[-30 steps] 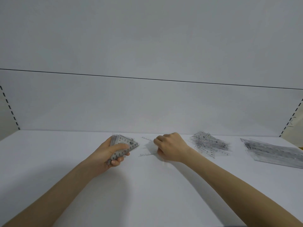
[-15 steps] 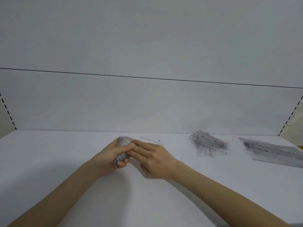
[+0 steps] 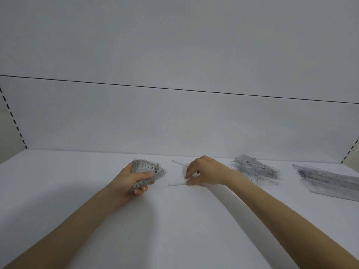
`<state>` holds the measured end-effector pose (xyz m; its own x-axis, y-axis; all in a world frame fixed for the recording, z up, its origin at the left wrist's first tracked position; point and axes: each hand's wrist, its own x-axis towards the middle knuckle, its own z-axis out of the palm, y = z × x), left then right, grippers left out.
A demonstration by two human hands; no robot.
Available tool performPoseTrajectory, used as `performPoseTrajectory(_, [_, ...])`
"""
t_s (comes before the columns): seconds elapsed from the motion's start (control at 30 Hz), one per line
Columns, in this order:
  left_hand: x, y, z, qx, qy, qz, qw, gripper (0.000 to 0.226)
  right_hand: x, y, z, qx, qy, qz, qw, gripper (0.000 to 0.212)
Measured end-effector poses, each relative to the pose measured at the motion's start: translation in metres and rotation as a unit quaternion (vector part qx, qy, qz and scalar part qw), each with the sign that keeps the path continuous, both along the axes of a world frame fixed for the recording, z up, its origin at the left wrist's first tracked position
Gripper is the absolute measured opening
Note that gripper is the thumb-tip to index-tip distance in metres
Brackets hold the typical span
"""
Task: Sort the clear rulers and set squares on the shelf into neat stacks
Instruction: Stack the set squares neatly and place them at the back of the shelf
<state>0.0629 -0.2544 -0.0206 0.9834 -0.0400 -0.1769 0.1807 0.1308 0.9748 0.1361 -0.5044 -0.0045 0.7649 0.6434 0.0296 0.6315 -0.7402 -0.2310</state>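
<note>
Clear set-square stack (image 3: 149, 169) sits gripped in left hand (image 3: 126, 180); right hand (image 3: 206, 171) pinches a loose square (image 3: 177, 174).

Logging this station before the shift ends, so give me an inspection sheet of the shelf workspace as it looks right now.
Surface: white shelf, flat.
Job's things: held stack of set squares; loose set square flat on shelf; untidy pile and ruler stack to the right.
Clutter: nothing seen.
Grippers: left hand grips the held stack; right hand pinches the loose set square.
Cables: nothing seen.
Surroundings: white back panel, slotted uprights at both sides.
</note>
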Motion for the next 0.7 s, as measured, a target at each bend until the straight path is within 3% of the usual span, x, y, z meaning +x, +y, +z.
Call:
performPoseTrajectory(0.13, [0.002, -0.003, 0.000, 0.001, -0.002, -0.007, 1.000, 0.026, -0.001, 0.008, 0.005, -0.047, -0.017, 0.034, 0.998, 0.003])
performPoseTrajectory(0.2, [0.002, -0.004, 0.001, 0.003, -0.004, -0.013, 1.000, 0.026, -0.003, 0.014, 0.010, -0.086, -0.020, 0.051, 0.995, 0.019])
performPoseTrajectory(0.27, [0.003, -0.003, 0.001, 0.004, -0.007, -0.012, 1.000, 0.026, -0.003, 0.020, 0.017, -0.125, -0.010, 0.048, 0.991, 0.014])
performPoseTrajectory(0.47, [0.005, 0.001, 0.000, 0.007, -0.007, -0.004, 1.000, 0.029, -0.010, 0.041, 0.028, -0.239, -0.063, 0.060, 0.967, 0.038])
performPoseTrajectory(0.7, [0.004, -0.004, 0.002, 0.008, -0.007, -0.002, 1.000, 0.027, -0.049, 0.025, 0.011, -0.179, -0.108, 0.073, 0.975, 0.018])
